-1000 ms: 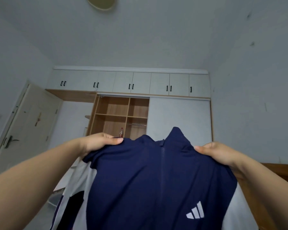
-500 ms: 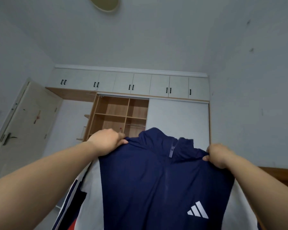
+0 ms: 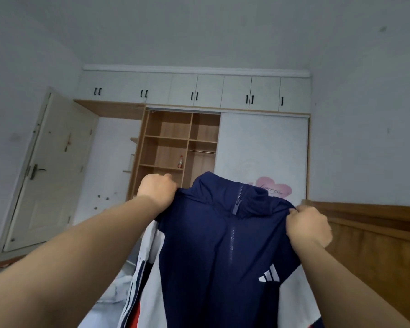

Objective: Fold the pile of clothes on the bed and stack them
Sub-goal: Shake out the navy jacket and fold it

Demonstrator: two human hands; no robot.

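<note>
1. Two hands of mine are holding one jacket (image 3: 213,256) up in front of me, at chest height, with the wardrobe (image 3: 175,143) behind it.
2. My left hand (image 3: 157,191) is gripping the jacket's left shoulder, fingers curled tight into the navy cloth just beside the collar.
3. My right hand (image 3: 309,227) is pinching the right shoulder, fingers and thumb clamped on a bunched fold of fabric.
4. The jacket is hanging open-faced toward me, collar (image 3: 234,192) standing up at the top, zip (image 3: 237,204) running down the middle and closed as far as I am seeing.
5. White side panels are showing on both edges of the navy body, and a white three-stripe logo (image 3: 269,275) is sitting low on the right.
6. A striped sleeve (image 3: 137,287) is dangling off the left side, with a bit of red at the bottom edge.
7. Pale cloth (image 3: 116,292) is lying low on the left below my left forearm; I cannot tell what garment it is.
8. A bottle (image 3: 180,161) is standing on an open wardrobe shelf, well apart from the jacket.
9. A wooden board (image 3: 376,233) is running along the right, behind my right arm.
</note>
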